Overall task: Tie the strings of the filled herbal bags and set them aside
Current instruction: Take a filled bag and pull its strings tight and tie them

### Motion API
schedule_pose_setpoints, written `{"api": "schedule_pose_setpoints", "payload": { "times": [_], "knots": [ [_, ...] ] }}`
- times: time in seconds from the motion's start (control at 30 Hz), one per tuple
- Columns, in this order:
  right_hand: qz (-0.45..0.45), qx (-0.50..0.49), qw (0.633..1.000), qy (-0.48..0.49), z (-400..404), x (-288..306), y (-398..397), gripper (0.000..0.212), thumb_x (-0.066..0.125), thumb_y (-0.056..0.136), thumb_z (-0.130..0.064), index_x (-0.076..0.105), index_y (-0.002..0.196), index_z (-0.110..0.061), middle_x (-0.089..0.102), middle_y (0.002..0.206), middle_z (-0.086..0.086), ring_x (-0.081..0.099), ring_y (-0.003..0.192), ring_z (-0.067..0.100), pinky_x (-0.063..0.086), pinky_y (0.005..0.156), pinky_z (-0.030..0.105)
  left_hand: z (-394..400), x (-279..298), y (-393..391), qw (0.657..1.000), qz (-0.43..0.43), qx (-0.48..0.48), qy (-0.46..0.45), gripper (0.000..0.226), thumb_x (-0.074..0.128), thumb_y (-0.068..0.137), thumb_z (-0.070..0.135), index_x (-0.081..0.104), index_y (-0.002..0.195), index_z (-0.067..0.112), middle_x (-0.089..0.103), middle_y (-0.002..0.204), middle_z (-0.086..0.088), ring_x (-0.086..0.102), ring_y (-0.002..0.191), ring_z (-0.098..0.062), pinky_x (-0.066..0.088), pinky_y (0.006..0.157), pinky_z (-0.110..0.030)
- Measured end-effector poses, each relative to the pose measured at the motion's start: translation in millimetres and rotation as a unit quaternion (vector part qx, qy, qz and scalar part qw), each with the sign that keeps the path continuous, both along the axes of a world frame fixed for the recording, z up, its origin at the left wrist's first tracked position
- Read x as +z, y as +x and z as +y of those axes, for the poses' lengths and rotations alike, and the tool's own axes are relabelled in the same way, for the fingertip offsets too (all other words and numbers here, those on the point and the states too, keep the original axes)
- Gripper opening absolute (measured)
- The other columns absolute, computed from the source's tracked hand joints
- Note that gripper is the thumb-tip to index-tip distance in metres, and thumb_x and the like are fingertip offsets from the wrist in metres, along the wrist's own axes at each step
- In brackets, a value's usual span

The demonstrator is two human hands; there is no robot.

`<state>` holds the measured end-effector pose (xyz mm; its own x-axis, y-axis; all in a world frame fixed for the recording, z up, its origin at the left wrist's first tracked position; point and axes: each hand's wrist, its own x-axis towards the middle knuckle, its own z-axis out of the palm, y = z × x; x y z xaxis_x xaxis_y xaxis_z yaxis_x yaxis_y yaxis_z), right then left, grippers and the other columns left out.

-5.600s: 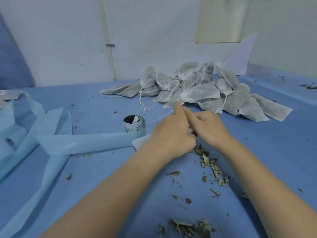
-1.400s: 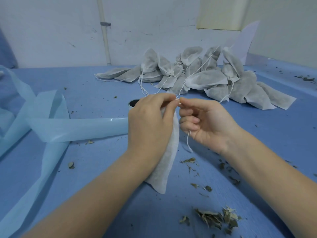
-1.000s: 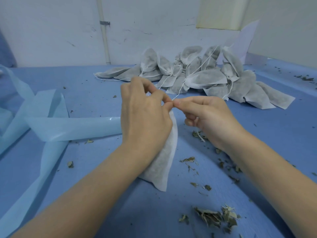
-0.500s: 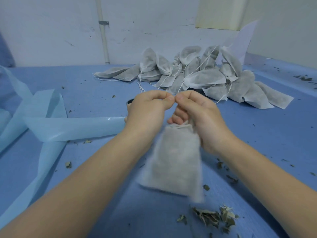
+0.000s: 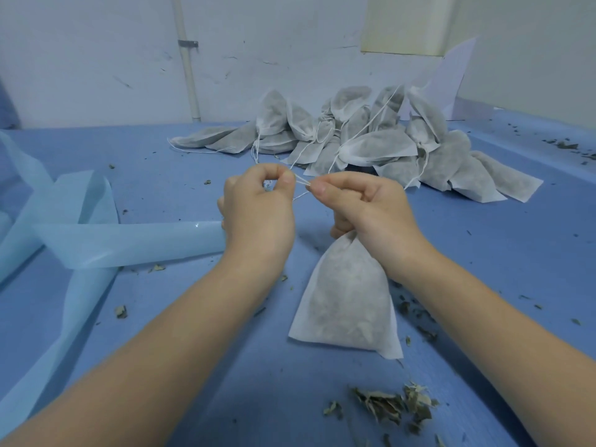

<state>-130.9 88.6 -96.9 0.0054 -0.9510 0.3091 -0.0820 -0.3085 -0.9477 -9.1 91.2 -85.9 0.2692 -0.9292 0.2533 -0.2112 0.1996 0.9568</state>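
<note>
bag [image 5: 346,295] before hands – pile [image 5: 371,146] behind, strip [image 5: 122,243] left

The worktop [image 5: 483,253] is a plain mid blue. The herbal bag [image 5: 346,301] near its front edge is white gauze, mottled grey-green by its filling; the heap of bags [image 5: 371,143] towards the back edge is the same, with white strings [image 5: 300,183]. The fabric strip [image 5: 122,243] at the left edge is pale sky blue. The scattered dried leaves [image 5: 390,408] are dull grey-green.
</note>
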Motion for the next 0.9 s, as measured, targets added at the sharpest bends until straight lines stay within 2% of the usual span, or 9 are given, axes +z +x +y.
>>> {"api": "schedule_pose_setpoints", "payload": {
  "times": [0.13, 0.17, 0.23, 0.33, 0.4, 0.53, 0.67, 0.73, 0.9],
  "knots": [
    [-0.099, -0.056, 0.993, 0.021, -2, 1, -5, 0.016, 0.067, 0.087, -0.014, 0.070, 0.071, -0.019, 0.032, 0.039, -0.011, 0.029, 0.035, 0.007, 0.037, 0.041, 0.017, 3, -6, -3, 0.998, 0.009, -0.066, -0.018, 0.013, 0.061, 0.089, 0.027, 0.056, 0.078, 0.033, 0.039, 0.082, 0.003, 0.044, 0.072, -0.017, 0.041, 0.067, -0.028],
    [-0.155, -0.073, 0.985, 0.033, -3, 2, -7, 0.025, 0.066, 0.087, -0.013, 0.067, 0.063, -0.021, 0.030, 0.038, -0.010, 0.028, 0.034, 0.008, 0.035, 0.039, 0.017, 5, -6, -3, 0.996, 0.023, -0.087, -0.002, 0.008, 0.064, 0.086, 0.030, 0.057, 0.083, 0.031, 0.043, 0.082, 0.004, 0.050, 0.072, -0.017, 0.043, 0.069, -0.028],
    [-0.257, -0.125, 0.957, 0.056, -7, 2, -10, 0.042, 0.066, 0.087, -0.011, 0.055, 0.048, -0.020, 0.026, 0.040, -0.007, 0.023, 0.035, 0.011, 0.031, 0.038, 0.016, 6, -5, -3, 0.985, 0.067, -0.141, 0.069, 0.027, 0.075, 0.072, 0.042, 0.059, 0.087, 0.025, 0.058, 0.078, 0.006, 0.064, 0.081, -0.019, 0.048, 0.080, -0.034],
    [-0.336, -0.220, 0.913, 0.076, -13, 0, -16, 0.045, 0.066, 0.087, -0.013, 0.038, 0.053, -0.016, 0.024, 0.043, -0.004, 0.022, 0.039, 0.013, 0.026, 0.040, 0.017, 8, -4, -4, 0.935, 0.166, -0.269, 0.158, 0.038, 0.079, 0.051, 0.037, 0.062, 0.079, 0.018, 0.067, 0.064, 0.008, 0.068, 0.070, -0.013, 0.055, 0.071, -0.031],
    [-0.345, -0.264, 0.897, 0.084, -16, -2, -20, 0.044, 0.065, 0.088, -0.015, 0.036, 0.056, -0.016, 0.026, 0.041, -0.006, 0.023, 0.038, 0.012, 0.025, 0.041, 0.019, 9, -9, -7, 0.908, 0.226, -0.311, 0.164, 0.030, 0.074, 0.056, 0.027, 0.068, 0.081, 0.011, 0.072, 0.074, 0.000, 0.069, 0.072, -0.015, 0.059, 0.070, -0.030],
    [-0.291, -0.258, 0.917, 0.088, -21, -5, -20, 0.038, 0.066, 0.086, -0.016, 0.044, 0.055, -0.018, 0.035, 0.044, -0.009, 0.031, 0.040, 0.009, 0.029, 0.046, 0.021, 3, -15, -9, 0.907, 0.302, -0.250, 0.156, 0.017, 0.065, 0.078, 0.001, 0.067, 0.094, -0.007, 0.073, 0.091, -0.014, 0.070, 0.080, -0.020, 0.056, 0.082, -0.030],
    [-0.171, -0.158, 0.972, 0.025, -15, -4, -15, 0.028, 0.066, 0.085, -0.014, 0.063, 0.059, -0.024, 0.051, 0.053, -0.016, 0.047, 0.050, 0.003, 0.039, 0.053, 0.013, -2, -14, -4, 0.914, 0.322, -0.186, 0.162, 0.015, 0.058, 0.089, 0.008, 0.065, 0.099, -0.001, 0.073, 0.088, -0.011, 0.070, 0.077, -0.020, 0.059, 0.073, -0.037],
    [-0.099, -0.105, 0.989, -0.017, -11, -3, -12, 0.019, 0.067, 0.085, -0.012, 0.068, 0.069, -0.023, 0.061, 0.063, -0.017, 0.055, 0.063, 0.000, 0.042, 0.062, 0.009, -2, -12, -1, 0.910, 0.335, -0.176, 0.170, 0.022, 0.055, 0.091, 0.012, 0.061, 0.110, 0.000, 0.070, 0.101, -0.014, 0.069, 0.088, -0.025, 0.060, 0.065, -0.042],
    [0.023, -0.066, 0.996, -0.060, -5, -4, -13, 0.015, 0.070, 0.084, -0.018, 0.072, 0.074, -0.029, 0.063, 0.094, -0.005, 0.053, 0.087, 0.010, 0.042, 0.084, 0.024, 1, -9, 3, 0.919, 0.300, -0.206, 0.149, 0.037, 0.067, 0.081, 0.031, 0.067, 0.108, 0.006, 0.072, 0.103, -0.010, 0.069, 0.095, -0.024, 0.060, 0.069, -0.039]
  ]
}}
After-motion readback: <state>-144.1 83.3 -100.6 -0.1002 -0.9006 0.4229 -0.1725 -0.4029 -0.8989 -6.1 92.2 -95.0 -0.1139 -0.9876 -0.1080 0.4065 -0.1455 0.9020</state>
